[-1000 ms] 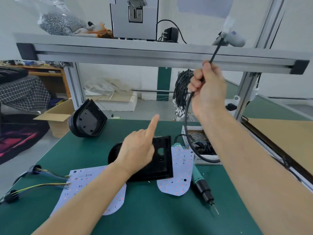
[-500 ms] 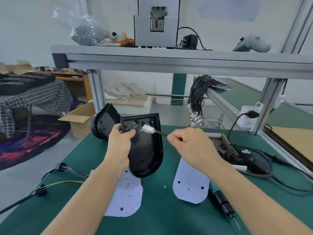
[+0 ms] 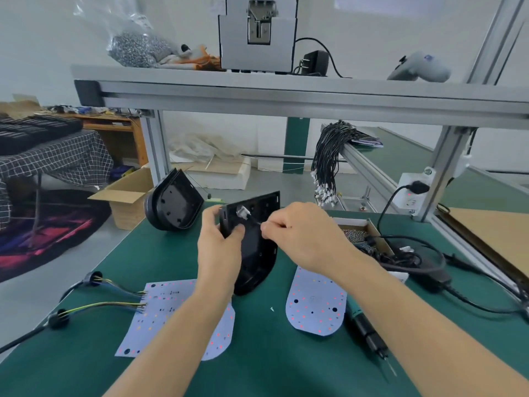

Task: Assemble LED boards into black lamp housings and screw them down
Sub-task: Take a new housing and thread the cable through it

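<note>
My left hand (image 3: 219, 247) grips a black lamp housing (image 3: 254, 253) by its left edge and holds it upright above the green mat. My right hand (image 3: 300, 233) pinches a thin wire whose white connector (image 3: 242, 211) sits at a hole near the housing's top. Two white LED boards lie flat on the mat: one with soldered wires (image 3: 177, 316) under my left forearm, one (image 3: 315, 306) below my right wrist. A second black housing (image 3: 173, 204) stands at the mat's far left. An electric screwdriver (image 3: 365, 330) lies to the right of the right board.
A cardboard box of screws (image 3: 359, 234) and a tangle of black cable (image 3: 412, 259) sit at the right. A bundle of black wires (image 3: 329, 161) hangs from the frame rail behind. An aluminium shelf (image 3: 286, 93) spans overhead. Wired cable glands (image 3: 91, 277) lie at the mat's left edge.
A second ago my right hand held a cable up high and my left pointed at the flat housing. Now the housing is raised and the connector has moved up to its hole.
</note>
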